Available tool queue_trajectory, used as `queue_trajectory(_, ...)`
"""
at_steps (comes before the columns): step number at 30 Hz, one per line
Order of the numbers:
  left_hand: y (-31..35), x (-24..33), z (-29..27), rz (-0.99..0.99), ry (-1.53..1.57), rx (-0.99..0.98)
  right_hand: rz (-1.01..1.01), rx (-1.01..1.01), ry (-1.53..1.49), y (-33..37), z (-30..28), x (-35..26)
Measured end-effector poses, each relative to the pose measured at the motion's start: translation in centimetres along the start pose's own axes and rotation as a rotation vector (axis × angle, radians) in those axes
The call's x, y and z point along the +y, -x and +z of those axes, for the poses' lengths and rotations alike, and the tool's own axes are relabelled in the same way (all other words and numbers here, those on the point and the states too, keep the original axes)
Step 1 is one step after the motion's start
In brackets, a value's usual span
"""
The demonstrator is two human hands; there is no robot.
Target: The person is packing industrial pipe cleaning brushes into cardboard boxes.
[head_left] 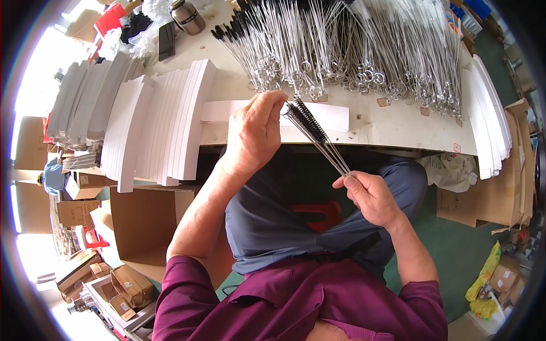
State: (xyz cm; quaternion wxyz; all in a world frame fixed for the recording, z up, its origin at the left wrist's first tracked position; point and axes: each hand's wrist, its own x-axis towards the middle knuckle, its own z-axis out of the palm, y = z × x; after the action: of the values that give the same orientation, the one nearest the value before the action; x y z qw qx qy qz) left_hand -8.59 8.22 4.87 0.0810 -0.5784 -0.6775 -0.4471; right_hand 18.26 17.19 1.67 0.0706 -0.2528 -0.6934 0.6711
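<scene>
The wire brushes [325, 144] form a narrow, held bundle. Slim, silver-coloured metal stems [336, 161] carry dense black bristle sections [307, 118]. The bundle slants across the front edge of the desk [392, 131]: bristles on the desk side, stems converging beyond the edge. Exact brush count: indeterminable.

"Where's the light strongest?"
"On the left: patches [41, 69] along the rim burn out to pure white."
"Any glare nearer in?"
"Glints on the piled wire brush handles [398, 57], and bright faces on the white boxes [195, 116]. Beneath the surface [392, 129] it falls into shadow."
"Sharpness?"
"Central parts look crisp; toward the rim, straight edges bow, detail softens, and corners go black."
</scene>
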Motion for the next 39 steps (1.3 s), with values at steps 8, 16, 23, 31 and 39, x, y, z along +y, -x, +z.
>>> queue_trajectory(8,0.3,1.2,-0.4,0.055,-0.059,-0.032,0.060,0.007,-0.073,0.1,-0.5,0.2)
queue_trajectory(16,3.5,3.5,0.9,-0.037,0.125,-0.218,0.187,-0.092,-0.363,0.4,-1.3,0.5)
queue_trajectory(23,5.0,4.0,3.4,-0.858,1.036,-0.649,0.280,-0.234,-0.570,1.0,-1.2,0.4)
queue_trajectory(31,6.3,5.0,5.7,-0.965,1.347,-0.533,0.293,-0.267,-0.593,1.1,-1.3,1.0)
queue_trajectory(39,6.7,5.7,6.9,-0.985,1.261,-0.363,0.060,0.125,-0.046,0.7,0.2,1.3)
